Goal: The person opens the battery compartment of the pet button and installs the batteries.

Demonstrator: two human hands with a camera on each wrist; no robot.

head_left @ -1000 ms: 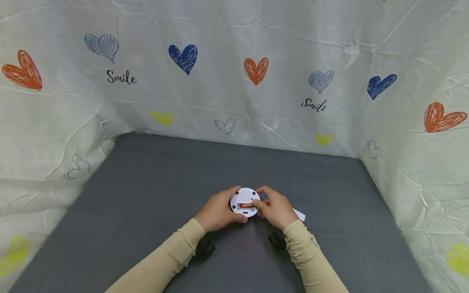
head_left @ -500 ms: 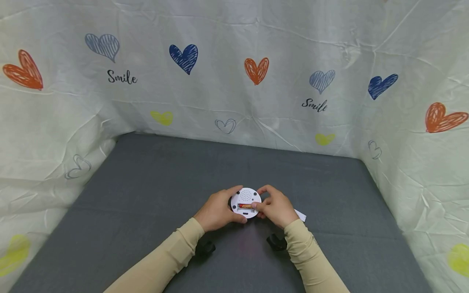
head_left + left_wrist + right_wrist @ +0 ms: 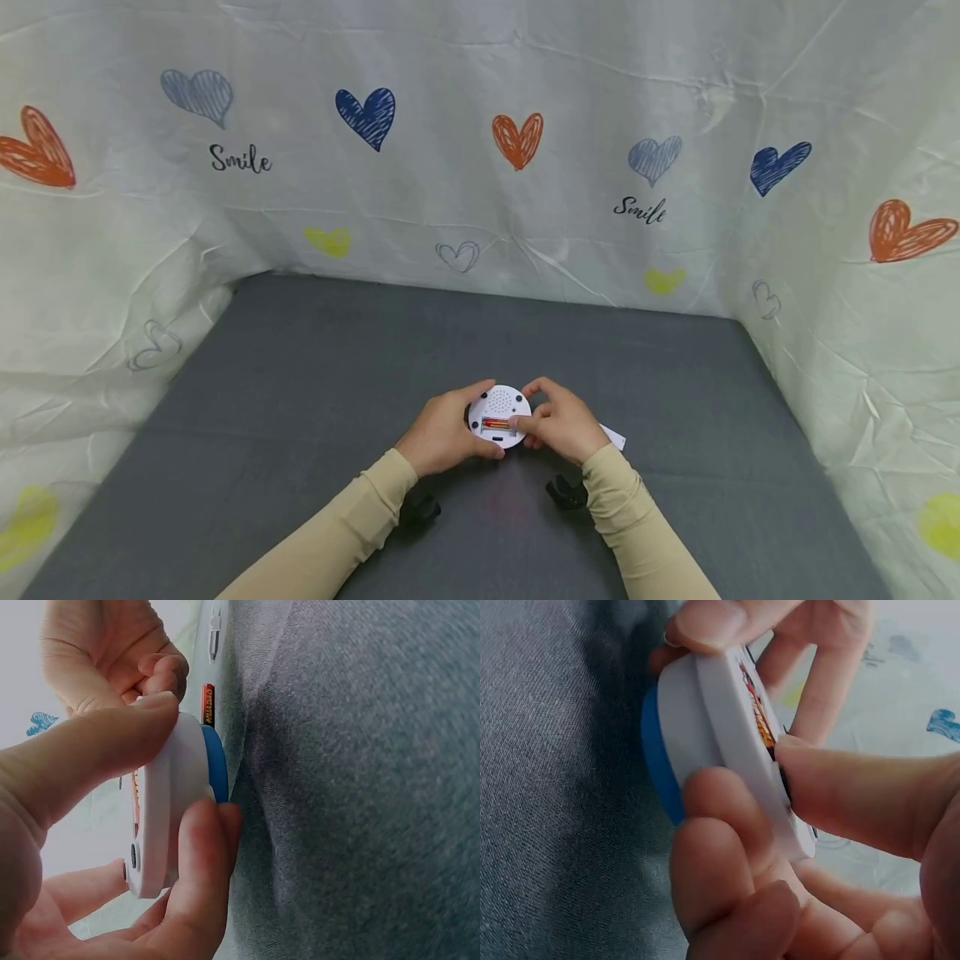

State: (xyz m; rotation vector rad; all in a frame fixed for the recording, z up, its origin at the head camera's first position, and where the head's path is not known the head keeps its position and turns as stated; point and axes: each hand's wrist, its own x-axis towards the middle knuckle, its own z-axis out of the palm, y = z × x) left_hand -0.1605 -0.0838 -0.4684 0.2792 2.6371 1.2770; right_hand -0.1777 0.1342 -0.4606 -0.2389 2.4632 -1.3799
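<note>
Both hands gripped the round white device [image 3: 508, 403]. The left hand [image 3: 441, 429] wrapped its left side, thumb and fingers spread around the rim; the right hand [image 3: 564, 425] pinched its right side, curled fingers against the side wall and thumb tip on the face. The device sat between the hands, tilted up above the table [image 3: 337, 358]. Its face carried a cluster of small holes, dark round feet and a slot holding a red-and-orange battery [image 3: 495, 423], whose right end met the right thumb.

Both wrist views showed a blue part [image 3: 217, 761] at the device's back, hidden in the head view. Only the left wrist view showed a loose red-and-black battery [image 3: 208, 703] beyond the device and, farther off, a slim pointed item [image 3: 215, 634].

In the head view, a white strip [image 3: 613, 437] lay to the device's right, partly behind the right wrist. Well beyond the device hung a pale, heart-printed cloth [image 3: 435, 192].
</note>
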